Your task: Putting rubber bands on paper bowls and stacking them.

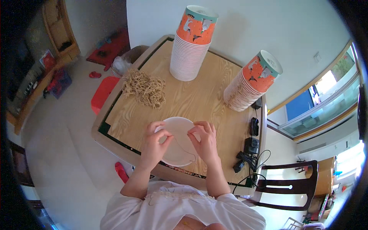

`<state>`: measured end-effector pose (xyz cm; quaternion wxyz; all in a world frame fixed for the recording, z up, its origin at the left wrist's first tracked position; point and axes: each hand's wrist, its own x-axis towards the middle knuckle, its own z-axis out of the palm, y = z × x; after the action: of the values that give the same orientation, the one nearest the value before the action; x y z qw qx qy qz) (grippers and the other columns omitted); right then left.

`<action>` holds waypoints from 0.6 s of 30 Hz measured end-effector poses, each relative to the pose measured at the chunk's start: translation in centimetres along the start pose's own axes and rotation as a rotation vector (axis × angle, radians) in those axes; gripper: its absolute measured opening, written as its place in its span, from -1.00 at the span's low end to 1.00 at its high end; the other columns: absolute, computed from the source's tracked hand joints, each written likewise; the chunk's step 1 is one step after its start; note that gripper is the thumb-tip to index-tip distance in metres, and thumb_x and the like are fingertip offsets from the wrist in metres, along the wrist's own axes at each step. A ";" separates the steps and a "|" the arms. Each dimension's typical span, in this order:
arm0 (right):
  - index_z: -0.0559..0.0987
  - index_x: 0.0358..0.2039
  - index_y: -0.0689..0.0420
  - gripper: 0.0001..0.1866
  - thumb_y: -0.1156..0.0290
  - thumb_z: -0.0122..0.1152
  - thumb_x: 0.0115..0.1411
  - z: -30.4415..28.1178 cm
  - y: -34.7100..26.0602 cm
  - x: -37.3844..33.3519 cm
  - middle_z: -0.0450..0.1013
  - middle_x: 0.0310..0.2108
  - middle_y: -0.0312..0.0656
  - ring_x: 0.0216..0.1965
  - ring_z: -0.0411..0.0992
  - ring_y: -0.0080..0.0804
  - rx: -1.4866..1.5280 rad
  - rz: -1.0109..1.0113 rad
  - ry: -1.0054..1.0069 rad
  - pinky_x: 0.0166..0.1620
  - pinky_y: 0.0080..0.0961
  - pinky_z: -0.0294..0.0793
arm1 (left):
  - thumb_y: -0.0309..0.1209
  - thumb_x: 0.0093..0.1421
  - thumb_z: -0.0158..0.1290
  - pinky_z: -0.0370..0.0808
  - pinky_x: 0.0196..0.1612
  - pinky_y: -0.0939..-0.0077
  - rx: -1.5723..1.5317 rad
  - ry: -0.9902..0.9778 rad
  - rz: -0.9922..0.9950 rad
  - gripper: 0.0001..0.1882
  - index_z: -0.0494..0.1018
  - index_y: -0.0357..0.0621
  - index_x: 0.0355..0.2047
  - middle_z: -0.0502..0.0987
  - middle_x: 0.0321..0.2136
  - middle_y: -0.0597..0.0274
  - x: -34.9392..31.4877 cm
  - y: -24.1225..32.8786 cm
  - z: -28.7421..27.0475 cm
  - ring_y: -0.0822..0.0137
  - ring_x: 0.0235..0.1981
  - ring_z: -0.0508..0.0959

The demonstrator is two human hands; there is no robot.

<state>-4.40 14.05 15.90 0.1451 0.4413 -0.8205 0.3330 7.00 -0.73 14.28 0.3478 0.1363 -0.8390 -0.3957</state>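
Note:
A white paper bucket [176, 153] stands mouth-up near the table's front edge, between my hands. A thin cord [185, 150] runs down across its opening to the lower right of the rim. Over the bucket's left side, my left hand [156, 143] is closed, thumb and forefinger pinched at the cord's upper end. My right hand [204, 141] is closed in a similar pinch above the right rim; what lies between its fingertips is too small to make out. A loose heap of tan cords [145, 89] lies on the table beyond my left hand.
Two tall stacks of nested paper buckets, a left stack [189, 57] and a right stack [245, 90], stand upside down at the back. Black adapters and cables [251, 149] line the right edge. A red stool [103, 94] is left of the table, a dark chair [287, 184] right.

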 end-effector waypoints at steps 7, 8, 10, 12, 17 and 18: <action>0.52 -0.48 0.14 -0.89 0.50 0.26 -0.08 -2.3 -0.7 -2.3 0.40 -0.28 -0.16 -0.28 0.41 -0.19 0.100 0.176 -0.248 -0.24 -0.37 0.40 | -0.48 -0.09 0.19 0.38 -0.14 0.32 0.049 -0.150 0.018 -0.89 0.46 -0.15 -0.55 0.46 -0.29 0.21 1.2 -2.0 0.0 0.17 -0.18 0.43; 0.52 -0.48 0.15 -0.89 0.49 0.27 -0.08 -3.1 -0.9 -2.5 0.41 -0.29 -0.16 -0.29 0.41 -0.19 0.123 0.196 -0.293 -0.24 -0.38 0.40 | -0.47 -0.09 0.18 0.38 -0.14 0.34 0.035 -0.277 0.084 -0.90 0.46 -0.15 -0.55 0.47 -0.29 0.22 1.9 -2.4 -0.3 0.18 -0.17 0.43; 0.52 -0.49 0.15 -0.88 0.49 0.27 -0.08 -4.0 -0.8 -2.5 0.41 -0.31 -0.17 -0.30 0.41 -0.18 0.150 0.214 -0.331 -0.24 -0.38 0.40 | -0.46 -0.09 0.18 0.39 -0.13 0.35 0.026 -0.405 0.155 -0.90 0.47 -0.15 -0.55 0.48 -0.28 0.23 2.7 -2.5 -0.5 0.20 -0.17 0.43; 0.53 -0.48 0.17 -0.88 0.49 0.27 -0.08 -4.4 -0.6 -2.3 0.43 -0.36 -0.16 -0.33 0.41 -0.20 0.201 0.069 -0.203 -0.25 -0.40 0.40 | -0.46 -0.10 0.19 0.36 -0.07 0.33 -0.054 -0.557 0.109 -0.91 0.50 -0.11 -0.56 0.50 -0.25 0.24 3.3 -2.3 -0.4 0.19 -0.15 0.44; 0.53 -0.48 0.18 -0.90 0.50 0.25 -0.06 -4.9 0.4 -2.3 0.45 -0.46 -0.17 -0.35 0.42 -0.21 0.230 0.223 -0.198 -0.25 -0.39 0.38 | -0.45 -0.10 0.19 0.36 -0.07 0.33 0.007 -0.568 0.246 -0.91 0.49 -0.14 -0.58 0.49 -0.23 0.24 3.8 -2.1 -0.8 0.20 -0.13 0.42; 0.53 -0.48 0.19 -0.90 0.50 0.25 -0.06 -4.9 0.4 -2.4 0.46 -0.49 -0.18 -0.35 0.42 -0.21 0.227 0.252 -0.196 -0.26 -0.39 0.38 | -0.44 -0.10 0.19 0.37 -0.09 0.34 0.027 -0.519 0.297 -0.89 0.47 -0.16 -0.60 0.48 -0.23 0.24 3.6 -1.7 -1.2 0.21 -0.14 0.42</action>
<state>-3.67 19.04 18.09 -0.0290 0.3788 -0.8367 0.3946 5.11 -4.36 15.20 0.1741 -0.0889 -0.9157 -0.3511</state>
